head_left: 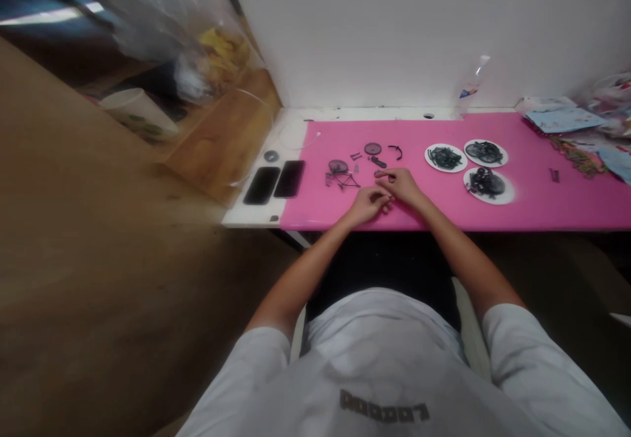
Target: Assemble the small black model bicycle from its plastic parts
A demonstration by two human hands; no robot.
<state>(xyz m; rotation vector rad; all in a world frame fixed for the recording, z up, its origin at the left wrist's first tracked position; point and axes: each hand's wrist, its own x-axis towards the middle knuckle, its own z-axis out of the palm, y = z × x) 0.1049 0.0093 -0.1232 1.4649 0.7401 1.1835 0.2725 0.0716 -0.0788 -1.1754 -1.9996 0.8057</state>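
My left hand (369, 206) is low over the pink mat, its fingers curled together in a pinch; whatever they hold is too small to make out. Just up and to the right, my right hand (401, 186) is also closed, thumb and forefinger drawn together near a tiny dark piece. The two hands almost touch. Left of them lies a small model bicycle frame (344, 179) with a dark wheel (338, 166) at it. Beyond my fingers are a loose wheel (373, 148), a black part (378, 161), a curved black piece (396, 153) and little dark pins (355, 156).
Three white plates of black parts, including one nearest plate (507, 192), stand at right on the pink mat (537, 207). Two phones (261, 185) lie at the left end. A plastic bottle (470, 89) stands by the wall; bags and coloured packets (564, 120) crowd the far right.
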